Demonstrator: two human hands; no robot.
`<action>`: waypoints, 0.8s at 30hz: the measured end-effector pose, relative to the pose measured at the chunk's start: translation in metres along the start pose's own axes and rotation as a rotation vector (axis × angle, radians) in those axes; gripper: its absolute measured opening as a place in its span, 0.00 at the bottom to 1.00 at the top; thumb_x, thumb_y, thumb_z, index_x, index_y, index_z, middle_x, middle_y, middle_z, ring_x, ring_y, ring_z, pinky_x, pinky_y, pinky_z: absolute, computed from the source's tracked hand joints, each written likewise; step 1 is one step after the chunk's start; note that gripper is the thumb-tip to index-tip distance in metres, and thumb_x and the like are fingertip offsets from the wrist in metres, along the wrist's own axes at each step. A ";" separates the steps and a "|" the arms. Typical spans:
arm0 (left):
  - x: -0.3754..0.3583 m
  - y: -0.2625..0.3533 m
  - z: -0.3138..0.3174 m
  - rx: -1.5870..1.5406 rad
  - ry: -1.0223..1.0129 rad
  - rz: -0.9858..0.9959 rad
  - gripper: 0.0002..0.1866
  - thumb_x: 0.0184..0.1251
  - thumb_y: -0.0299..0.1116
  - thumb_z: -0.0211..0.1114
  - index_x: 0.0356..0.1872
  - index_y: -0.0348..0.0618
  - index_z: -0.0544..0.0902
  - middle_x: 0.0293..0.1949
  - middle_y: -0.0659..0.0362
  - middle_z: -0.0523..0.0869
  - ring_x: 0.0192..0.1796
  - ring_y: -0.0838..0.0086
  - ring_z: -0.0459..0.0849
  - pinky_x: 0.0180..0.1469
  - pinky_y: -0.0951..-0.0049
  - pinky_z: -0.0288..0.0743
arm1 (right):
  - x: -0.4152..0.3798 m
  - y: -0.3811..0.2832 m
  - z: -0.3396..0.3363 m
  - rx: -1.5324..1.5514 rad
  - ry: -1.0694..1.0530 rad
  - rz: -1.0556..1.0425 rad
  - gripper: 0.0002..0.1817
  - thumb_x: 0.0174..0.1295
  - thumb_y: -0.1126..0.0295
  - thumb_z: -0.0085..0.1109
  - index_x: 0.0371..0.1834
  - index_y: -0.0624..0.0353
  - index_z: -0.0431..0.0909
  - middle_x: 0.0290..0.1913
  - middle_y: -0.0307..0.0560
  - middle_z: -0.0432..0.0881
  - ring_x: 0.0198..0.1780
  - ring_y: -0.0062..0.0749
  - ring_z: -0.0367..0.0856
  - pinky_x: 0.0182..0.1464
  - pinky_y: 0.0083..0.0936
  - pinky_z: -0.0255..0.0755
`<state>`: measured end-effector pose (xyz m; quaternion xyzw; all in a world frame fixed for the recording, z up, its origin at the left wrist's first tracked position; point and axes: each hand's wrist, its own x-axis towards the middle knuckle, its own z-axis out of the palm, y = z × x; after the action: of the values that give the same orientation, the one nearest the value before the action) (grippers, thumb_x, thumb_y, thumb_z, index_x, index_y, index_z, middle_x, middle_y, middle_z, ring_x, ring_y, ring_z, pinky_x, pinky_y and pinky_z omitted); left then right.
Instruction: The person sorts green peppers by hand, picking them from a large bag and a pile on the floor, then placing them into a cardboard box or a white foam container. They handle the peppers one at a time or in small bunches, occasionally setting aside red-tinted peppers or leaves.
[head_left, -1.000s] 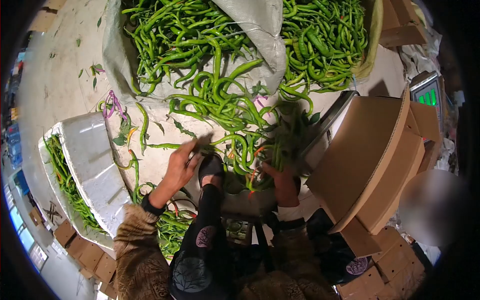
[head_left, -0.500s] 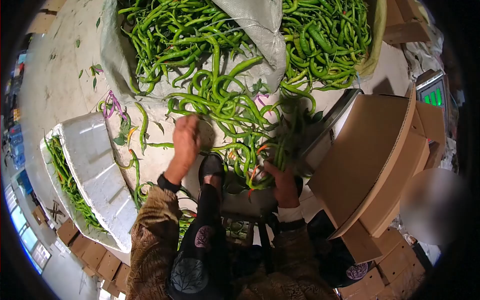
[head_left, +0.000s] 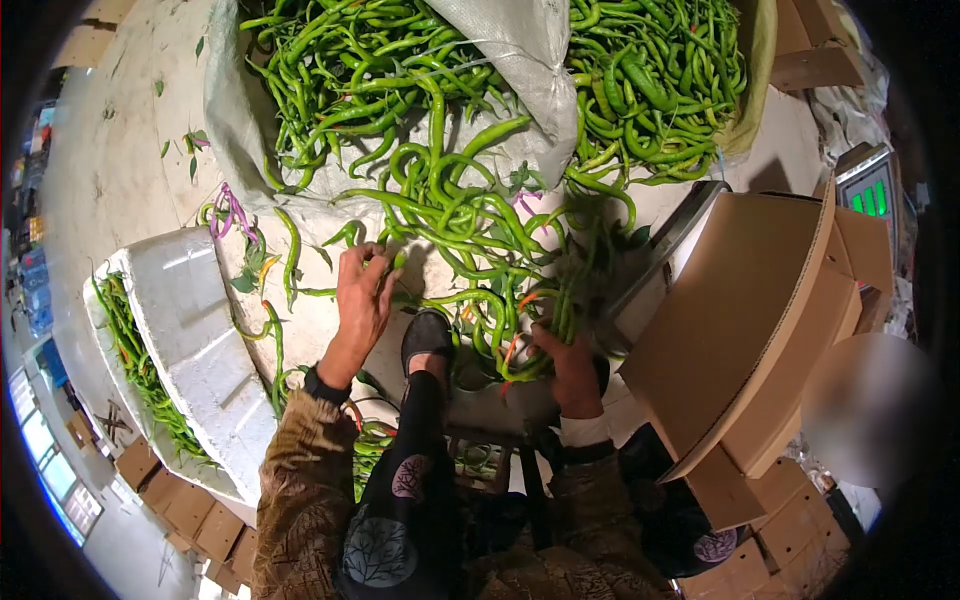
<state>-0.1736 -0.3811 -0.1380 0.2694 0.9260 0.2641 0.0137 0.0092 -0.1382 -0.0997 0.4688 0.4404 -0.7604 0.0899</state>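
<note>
Long green chili peppers (head_left: 465, 225) lie in a loose pile on the floor before me, some with red tips. My left hand (head_left: 362, 305) is at the pile's left side, fingers bent and closed around a green chili pepper (head_left: 400, 260), of which only a little shows. A curved pepper (head_left: 347, 232) lies just beyond its fingertips. My right hand (head_left: 572, 375) is low at the pile's right edge, fingers wrapped round a bunch of green chili peppers (head_left: 565, 318). Shadow hides part of that bunch.
Two large open sacks (head_left: 545, 95) of chili peppers stand at the far side. On the left is a white foam box (head_left: 190, 300) with peppers. An open cardboard box (head_left: 740, 300) sits on a scale at right, its display (head_left: 870, 198) lit green. My shoe (head_left: 427, 335) is between my hands.
My left hand has shifted slightly down and its fingers have curled, uncovering a curved pepper beyond them. My right hand stays nearly in place with its bunch.
</note>
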 end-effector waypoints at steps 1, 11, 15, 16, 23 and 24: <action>-0.006 0.002 -0.013 -0.161 -0.061 -0.138 0.11 0.55 0.25 0.68 0.41 0.41 0.81 0.35 0.49 0.81 0.40 0.50 0.81 0.40 0.57 0.75 | 0.002 0.000 0.000 0.025 0.009 -0.005 0.12 0.63 0.66 0.64 0.44 0.61 0.79 0.34 0.42 0.80 0.36 0.31 0.79 0.44 0.33 0.72; -0.096 -0.028 -0.064 -0.231 -1.056 -0.042 0.13 0.55 0.28 0.64 0.43 0.44 0.82 0.34 0.47 0.84 0.38 0.49 0.83 0.42 0.57 0.78 | -0.001 0.004 -0.002 0.098 0.000 -0.032 0.11 0.62 0.69 0.66 0.45 0.59 0.79 0.36 0.39 0.80 0.35 0.29 0.79 0.42 0.31 0.72; -0.025 -0.007 -0.032 -0.228 -0.507 -0.133 0.17 0.55 0.21 0.63 0.48 0.36 0.79 0.40 0.43 0.81 0.43 0.47 0.81 0.46 0.58 0.76 | 0.004 0.005 -0.003 0.054 0.003 0.018 0.11 0.62 0.70 0.66 0.45 0.59 0.79 0.36 0.40 0.81 0.35 0.30 0.79 0.42 0.31 0.73; -0.010 -0.005 -0.024 -0.213 -0.499 -0.200 0.19 0.54 0.20 0.63 0.50 0.36 0.78 0.43 0.43 0.81 0.45 0.47 0.80 0.48 0.57 0.76 | 0.005 0.007 -0.003 0.089 0.013 0.033 0.12 0.61 0.72 0.64 0.47 0.59 0.76 0.38 0.41 0.79 0.34 0.29 0.79 0.39 0.29 0.73; 0.046 -0.012 0.032 0.128 -0.049 0.090 0.24 0.47 0.24 0.64 0.52 0.39 0.78 0.43 0.49 0.77 0.50 0.53 0.75 0.52 0.55 0.68 | 0.009 0.010 -0.007 0.053 0.042 0.008 0.12 0.62 0.71 0.65 0.48 0.59 0.79 0.38 0.40 0.81 0.37 0.30 0.80 0.39 0.33 0.76; 0.047 -0.016 0.037 0.213 -0.103 0.089 0.25 0.46 0.25 0.65 0.51 0.40 0.78 0.41 0.50 0.76 0.49 0.55 0.75 0.52 0.56 0.67 | 0.007 0.006 -0.003 0.051 0.041 0.004 0.12 0.62 0.71 0.65 0.48 0.59 0.79 0.38 0.40 0.81 0.37 0.30 0.80 0.39 0.33 0.76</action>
<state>-0.2160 -0.3508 -0.1725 0.3234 0.9340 0.1506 0.0207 0.0111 -0.1375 -0.1095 0.4875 0.4216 -0.7613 0.0705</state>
